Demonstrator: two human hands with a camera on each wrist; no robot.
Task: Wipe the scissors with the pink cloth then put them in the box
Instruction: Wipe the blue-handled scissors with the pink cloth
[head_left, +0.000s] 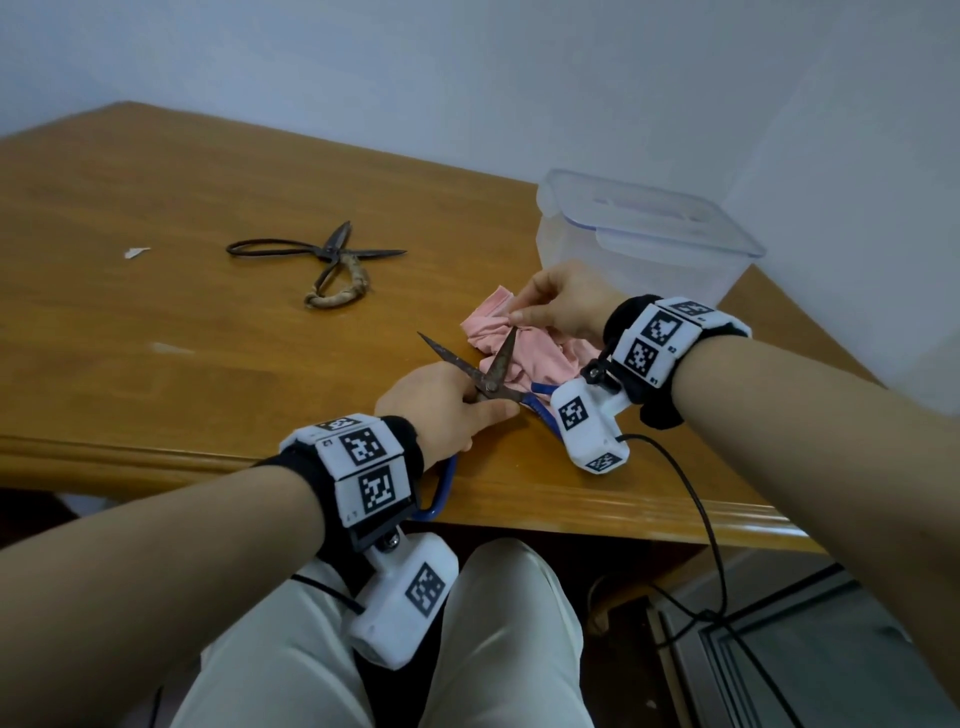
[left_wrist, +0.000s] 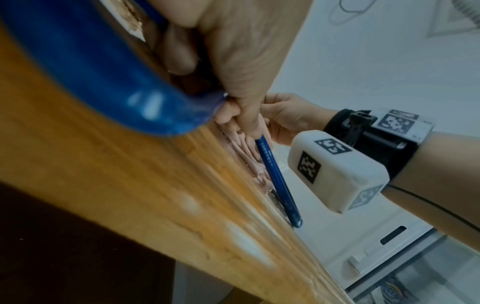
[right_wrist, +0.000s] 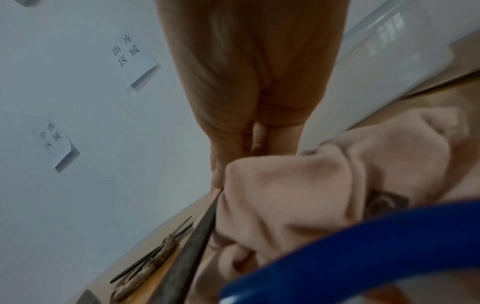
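Here both hands work: left (head_left: 441, 402) gripping scissors (head_left: 488, 371), right (head_left: 563, 301) pinching cloth (head_left: 524, 353).

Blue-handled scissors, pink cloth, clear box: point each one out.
blue-handled scissors (head_left: 489, 386): head view, on the pivot screw.
pink cloth (head_left: 540, 355): head view, on its crumpled middle.
clear box (head_left: 613, 249): head view, on its near wall.

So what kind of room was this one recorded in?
Probably a plain office or storeroom, not a kitchen: a bare wooden table against white walls, and paper notes with printed Chinese characters stuck on the wall.
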